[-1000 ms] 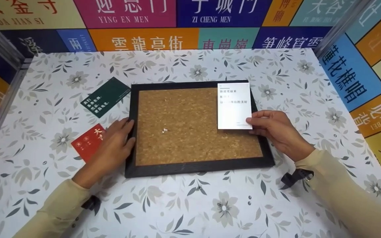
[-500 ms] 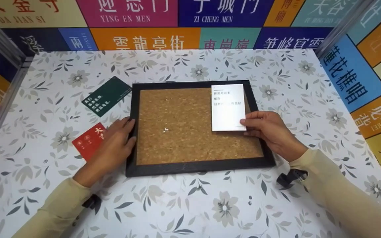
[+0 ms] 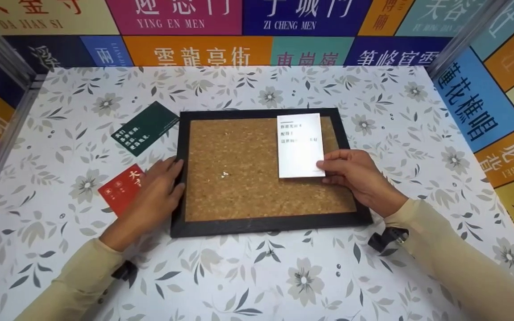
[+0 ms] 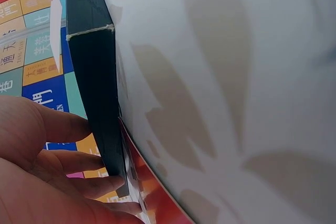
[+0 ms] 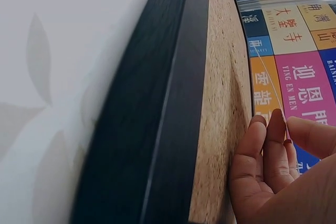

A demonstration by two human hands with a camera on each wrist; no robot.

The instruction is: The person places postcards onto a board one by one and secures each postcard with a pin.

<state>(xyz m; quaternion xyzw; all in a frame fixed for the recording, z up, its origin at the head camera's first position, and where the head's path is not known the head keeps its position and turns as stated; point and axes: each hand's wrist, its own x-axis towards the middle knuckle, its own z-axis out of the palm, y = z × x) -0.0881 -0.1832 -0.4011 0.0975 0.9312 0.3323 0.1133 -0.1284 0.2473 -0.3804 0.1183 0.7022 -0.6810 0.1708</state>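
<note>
A cork board (image 3: 248, 187) in a black frame (image 3: 257, 228) lies on the table. Over its right part, my right hand (image 3: 358, 176) pinches a white card (image 3: 300, 156) by its lower right corner. The right wrist view shows that card nearly edge-on, between the thumb and fingers of the right hand (image 5: 278, 161), just above the cork. My left hand (image 3: 155, 191) rests against the frame's left side. In the left wrist view the fingertips of the left hand (image 4: 63, 166) touch the frame's black outer edge (image 4: 94, 77).
A red card (image 3: 118, 189) lies left of the frame, partly under the left hand and forearm. Behind it is a dark green card (image 3: 144, 129), close to the frame's upper left corner. White bits (image 3: 225, 174) show on the cork. Panels with lettering (image 3: 198, 51) border the floral table (image 3: 239, 267).
My right hand has carried the white card leftward and slightly nearer over the cork, off the frame's right edge. The left hand keeps its place at the frame.
</note>
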